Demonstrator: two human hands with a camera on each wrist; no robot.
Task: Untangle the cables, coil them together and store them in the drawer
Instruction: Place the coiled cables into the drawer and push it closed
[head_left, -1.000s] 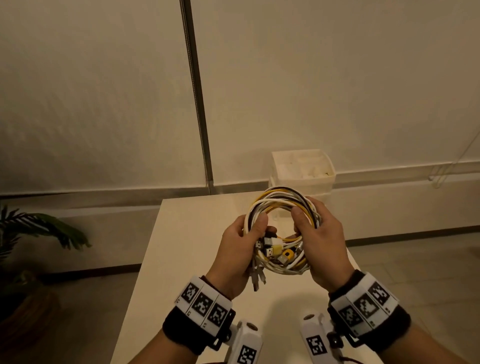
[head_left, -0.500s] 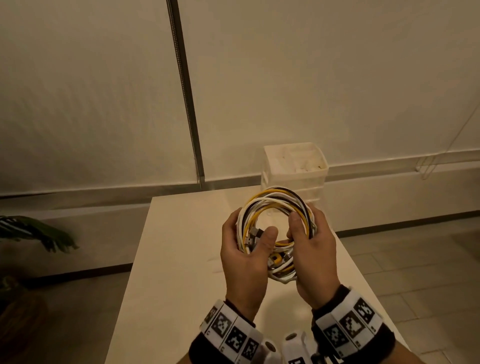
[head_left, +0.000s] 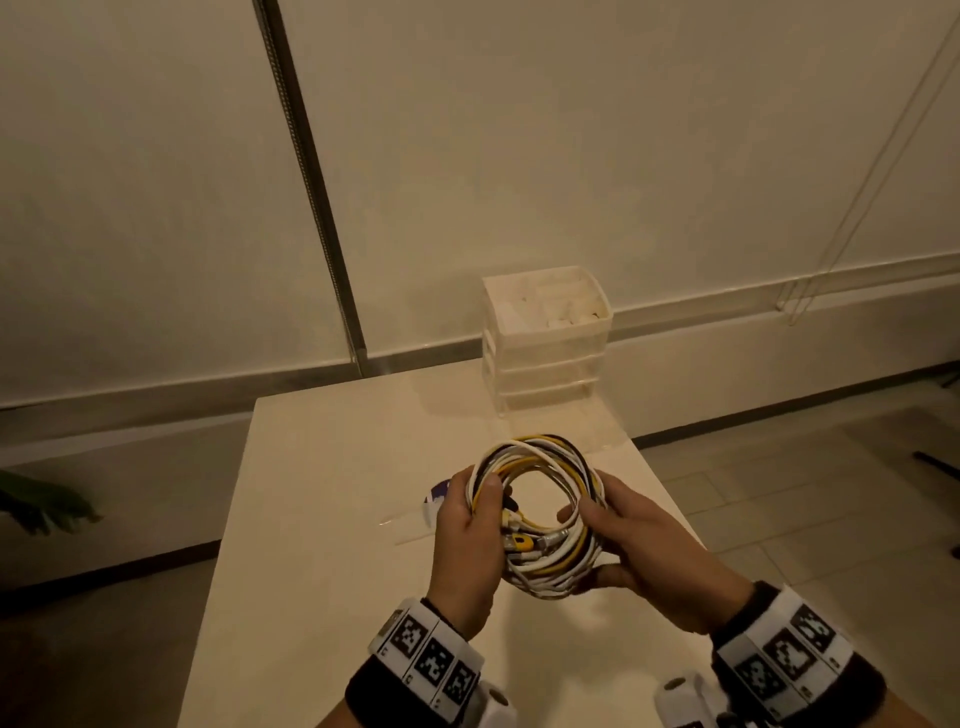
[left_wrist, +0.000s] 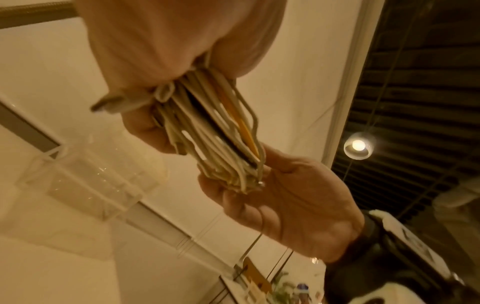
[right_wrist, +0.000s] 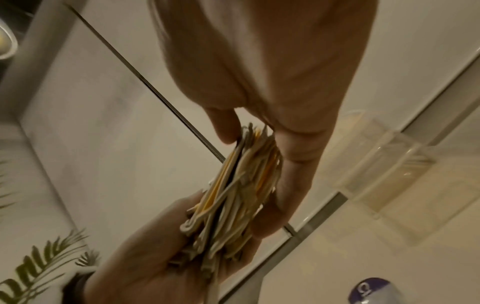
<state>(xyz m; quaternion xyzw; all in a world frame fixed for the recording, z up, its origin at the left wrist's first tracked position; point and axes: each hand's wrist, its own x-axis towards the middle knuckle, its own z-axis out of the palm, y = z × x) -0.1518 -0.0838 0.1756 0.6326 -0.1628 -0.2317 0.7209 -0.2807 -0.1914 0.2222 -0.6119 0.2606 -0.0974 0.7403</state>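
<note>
A coil of white, yellow and black cables (head_left: 540, 467) hangs above the white table (head_left: 322, 467), with plug ends bunched at its near side. My left hand (head_left: 480, 501) grips the coil's left side, thumb on top. My right hand (head_left: 597, 527) grips the right side, thumb inside the ring and fingers underneath. In the left wrist view the cables (left_wrist: 215, 133) run from my left hand (left_wrist: 168, 51) to the right hand (left_wrist: 285, 195). In the right wrist view the cables (right_wrist: 233, 195) sit between the right hand (right_wrist: 259, 61) and left hand (right_wrist: 155, 257). The clear drawer unit (head_left: 545, 364) stands at the table's far edge.
A small object with a purple label (head_left: 440, 491) lies on the table behind my left hand. The drawer unit's top tray holds pale items. A plant (head_left: 41, 509) stands on the floor at left; tiled floor (head_left: 805, 493) lies to the right.
Both hands have lowered the coil toward the table and tipped it flatter. The right thumb has slid inside the ring, and the left hand has shifted its hold on the left side.
</note>
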